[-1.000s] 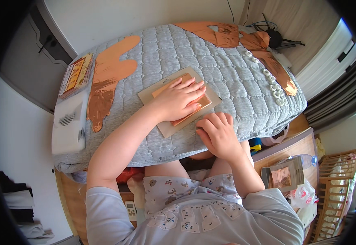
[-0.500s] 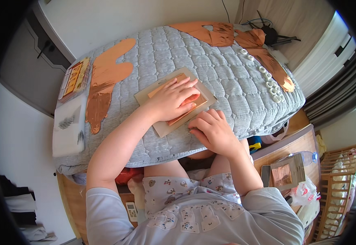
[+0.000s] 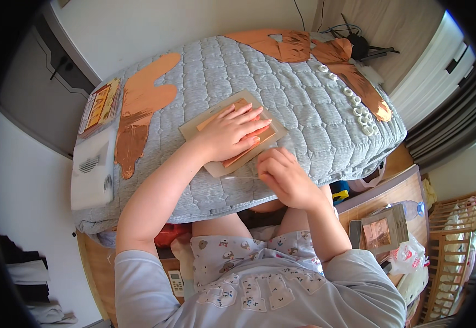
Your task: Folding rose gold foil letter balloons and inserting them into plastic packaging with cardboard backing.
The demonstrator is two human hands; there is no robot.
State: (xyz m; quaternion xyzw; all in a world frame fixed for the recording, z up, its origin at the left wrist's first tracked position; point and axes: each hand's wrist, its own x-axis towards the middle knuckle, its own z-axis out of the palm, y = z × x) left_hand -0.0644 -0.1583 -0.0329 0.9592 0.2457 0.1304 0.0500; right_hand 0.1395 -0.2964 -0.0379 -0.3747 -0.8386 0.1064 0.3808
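My left hand (image 3: 231,128) lies flat with its fingers spread on a copper-coloured rectangular sheet (image 3: 265,135). Beneath that sheet is a larger beige-grey flat board or sleeve (image 3: 216,169), set at a slant on the quilted bed. My right hand (image 3: 283,174) is closed in a pinch just off the board's near right corner. From its fingers a thin clear plastic film (image 3: 241,177) stretches left along the board's near edge. The fingertips partly hide where the film is gripped, and much of the copper sheet is covered by my left hand.
Copper foil pieces lie at the left (image 3: 139,109) and far side (image 3: 281,45) of the grey quilted bed (image 3: 210,71). Several white rings (image 3: 356,100) line the right. A picture packet (image 3: 100,106) and white pouch (image 3: 92,169) sit far left; a side table (image 3: 353,206) stands right.
My right hand has closed more and shifted slightly, and a clear film now shows stretched from its fingers. My left hand stays flat on the copper sheet.
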